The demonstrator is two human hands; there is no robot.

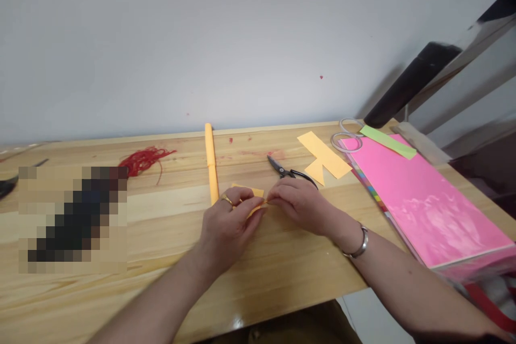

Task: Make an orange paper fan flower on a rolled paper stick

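Observation:
My left hand (228,220), with a ring on one finger, pinches a small piece of orange paper (258,192) over the table. Close by on the right, my right hand (300,203) has its fingertips pressed together at the paper's edge; most of the piece is hidden by my fingers. Black-handled scissors (281,168) lie just beyond my right hand, blades pointing to the upper left, handles partly covered. Left of my hands lies a long orange rolled tube (210,153). Cut orange paper pieces (324,156) rest past the scissors.
A pink paper pack (427,199) lies at the right with a green strip (387,141) and clear rings (346,137) on it. A black cylinder (411,86) leans behind. Red string (145,161) and a blurred-out dark object (76,220) are on the left. A wall (242,37) borders the table.

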